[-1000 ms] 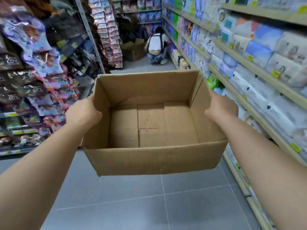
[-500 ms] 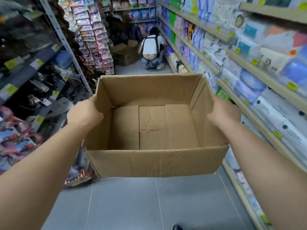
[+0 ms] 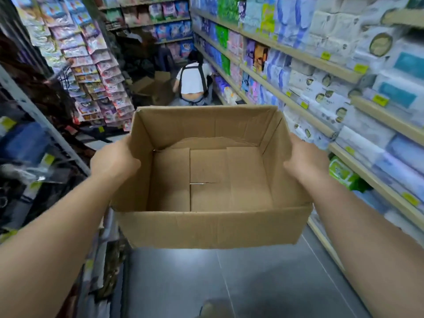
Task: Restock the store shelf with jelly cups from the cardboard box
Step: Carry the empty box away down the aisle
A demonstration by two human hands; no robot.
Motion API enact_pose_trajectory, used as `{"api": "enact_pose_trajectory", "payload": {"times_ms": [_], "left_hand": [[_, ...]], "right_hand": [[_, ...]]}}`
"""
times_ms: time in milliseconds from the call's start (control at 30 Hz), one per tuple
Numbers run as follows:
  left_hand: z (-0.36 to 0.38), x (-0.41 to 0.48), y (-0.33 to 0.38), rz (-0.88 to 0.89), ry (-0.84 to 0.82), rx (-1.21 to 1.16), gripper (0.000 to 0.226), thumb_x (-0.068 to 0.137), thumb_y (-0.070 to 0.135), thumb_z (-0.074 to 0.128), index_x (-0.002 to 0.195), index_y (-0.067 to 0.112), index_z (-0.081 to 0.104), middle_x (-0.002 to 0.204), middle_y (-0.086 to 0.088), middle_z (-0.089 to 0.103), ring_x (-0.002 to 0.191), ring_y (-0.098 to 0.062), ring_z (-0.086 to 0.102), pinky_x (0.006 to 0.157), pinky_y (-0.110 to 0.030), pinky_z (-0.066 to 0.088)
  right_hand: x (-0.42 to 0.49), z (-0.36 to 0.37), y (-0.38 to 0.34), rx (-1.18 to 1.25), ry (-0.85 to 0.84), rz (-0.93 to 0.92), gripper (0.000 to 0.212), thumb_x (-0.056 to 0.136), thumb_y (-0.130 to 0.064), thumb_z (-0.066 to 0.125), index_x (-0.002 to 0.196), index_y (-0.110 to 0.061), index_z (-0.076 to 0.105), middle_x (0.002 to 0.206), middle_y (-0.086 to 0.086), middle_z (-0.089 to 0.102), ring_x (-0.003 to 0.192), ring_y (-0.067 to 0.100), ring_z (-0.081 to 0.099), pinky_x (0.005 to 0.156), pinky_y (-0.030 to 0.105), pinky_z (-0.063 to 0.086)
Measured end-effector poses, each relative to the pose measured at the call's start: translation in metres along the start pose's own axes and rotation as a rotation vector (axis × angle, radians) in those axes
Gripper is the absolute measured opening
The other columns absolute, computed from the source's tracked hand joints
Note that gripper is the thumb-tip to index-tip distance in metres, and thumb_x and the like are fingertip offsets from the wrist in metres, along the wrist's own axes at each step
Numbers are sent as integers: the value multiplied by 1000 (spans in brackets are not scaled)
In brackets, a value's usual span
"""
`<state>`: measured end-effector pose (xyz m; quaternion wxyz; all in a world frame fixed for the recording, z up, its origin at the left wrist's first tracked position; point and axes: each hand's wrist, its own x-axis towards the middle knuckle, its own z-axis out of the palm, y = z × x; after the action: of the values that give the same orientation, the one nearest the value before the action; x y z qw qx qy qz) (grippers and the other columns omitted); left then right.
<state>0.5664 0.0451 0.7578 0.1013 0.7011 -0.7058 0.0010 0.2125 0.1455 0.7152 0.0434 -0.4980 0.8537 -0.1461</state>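
Holding the empty cardboard box (image 3: 206,228) above the tiled floor (image 3: 263,283), both hands clamp its side walls from outside: left hand (image 3: 113,160) at the box's 9 o'clock, right hand (image 3: 305,164) at 3 o'clock, fingertips out of view. Only bare bottom flaps show inside and no jelly cups are in sight, so the stocking looks finished. Next likely comes a level carry, steering past the crouching person (image 3: 193,81) and second carton (image 3: 153,88) at 12 o'clock
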Motion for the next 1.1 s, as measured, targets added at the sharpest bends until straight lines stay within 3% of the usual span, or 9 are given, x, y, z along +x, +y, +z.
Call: {"api": "enact_pose_trajectory", "payload": {"times_ms": [133, 367, 467, 567, 667, 800, 900, 1033, 1100], "left_hand": [[19, 127, 16, 108, -20, 1, 63, 81, 12, 56, 137, 35, 42, 78, -4, 58, 65, -23, 53, 44, -26, 34], [72, 305, 90, 287, -50, -15, 66, 85, 8, 55, 144, 30, 35, 80, -6, 60, 63, -23, 59, 50, -30, 51], [95, 382, 131, 357, -71, -4, 55, 84, 11, 53, 136, 26, 44, 75, -6, 59, 62, -25, 58, 53, -31, 49], [107, 454, 168, 386, -83, 3, 43, 84, 14, 53, 127, 22, 52, 80, -8, 61, 66, -26, 58, 58, -33, 47], [120, 526, 200, 438, -125, 2, 45, 86, 15, 53, 130, 23, 49, 84, -9, 60, 70, -26, 56, 60, -34, 45], [145, 610, 244, 607, -151, -2, 58, 80, 13, 52, 134, 31, 41, 83, -10, 58, 76, -33, 59, 66, -39, 49], [172, 669, 279, 740, -178, -13, 60, 80, 11, 51, 136, 31, 40, 100, -18, 64, 94, -39, 60, 77, -42, 50], [216, 749, 325, 910, -253, -7, 64, 77, 12, 53, 136, 33, 41, 101, -18, 65, 94, -37, 62, 68, -35, 43], [236, 783, 346, 975, -299, -4, 64, 76, 12, 54, 136, 33, 42, 101, -16, 66, 93, -36, 62, 67, -35, 44]], "right_hand": [[78, 19, -35, 28, 5, 89, 67, 79, -10, 55, 141, -23, 33, 94, 14, 61, 91, 36, 61, 65, 34, 42], [209, 56, -51, 85, 43, 290, 61, 79, -9, 52, 137, -23, 37, 64, 2, 43, 64, 27, 48, 45, 26, 28], [270, 69, -54, 132, 73, 352, 62, 82, -11, 51, 139, -27, 35, 70, 3, 48, 62, 24, 47, 49, 27, 33], [328, 74, -61, 157, 108, 418, 68, 81, -12, 51, 142, -34, 30, 95, 11, 62, 84, 32, 59, 60, 30, 42], [374, 74, -74, 170, 122, 478, 63, 82, -14, 51, 140, -33, 35, 102, 10, 64, 90, 31, 60, 61, 28, 38], [426, 83, -91, 130, 126, 604, 69, 79, -9, 53, 142, -27, 32, 87, 9, 60, 76, 29, 56, 55, 28, 37], [463, 108, -103, 109, 125, 741, 77, 78, -6, 53, 146, -29, 25, 85, 9, 60, 76, 29, 58, 55, 28, 41], [506, 145, -133, 121, 154, 911, 75, 82, -13, 55, 147, -30, 21, 95, 14, 65, 81, 31, 62, 60, 29, 41], [523, 164, -150, 119, 184, 991, 78, 80, -12, 56, 147, -32, 20, 88, 13, 64, 78, 30, 62, 58, 29, 38]]}}
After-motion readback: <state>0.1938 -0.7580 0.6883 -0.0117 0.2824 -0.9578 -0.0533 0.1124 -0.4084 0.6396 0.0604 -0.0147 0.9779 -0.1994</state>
